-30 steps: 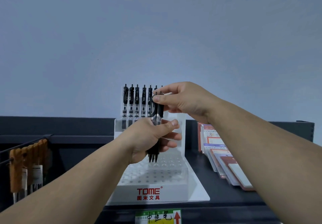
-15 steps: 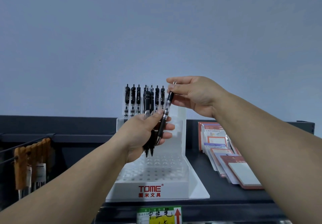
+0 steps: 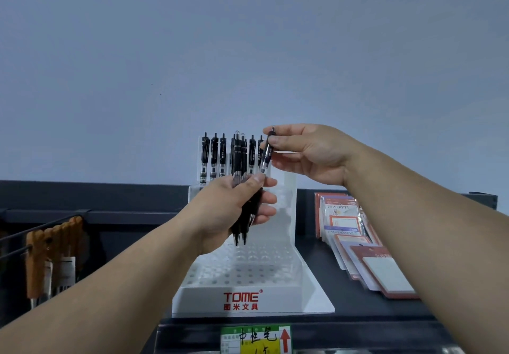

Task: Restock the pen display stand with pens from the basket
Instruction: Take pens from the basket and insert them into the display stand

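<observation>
A white stepped pen display stand marked TOME sits on the dark shelf, with several black pens upright in its back row. My left hand grips a small bunch of black pens in front of the stand, tips down. My right hand pinches the top of one black pen, whose lower end still lies among the left hand's fingers. The basket is out of view.
Packs of notepads lean in a row on the shelf right of the stand. Brown-handled tools hang from a wire rack at the left. A green and yellow price label sits on the shelf's front edge.
My right hand took hold of one pen in the bunch and has drawn it up and to the right. The left hand has stayed in front of the stand.
</observation>
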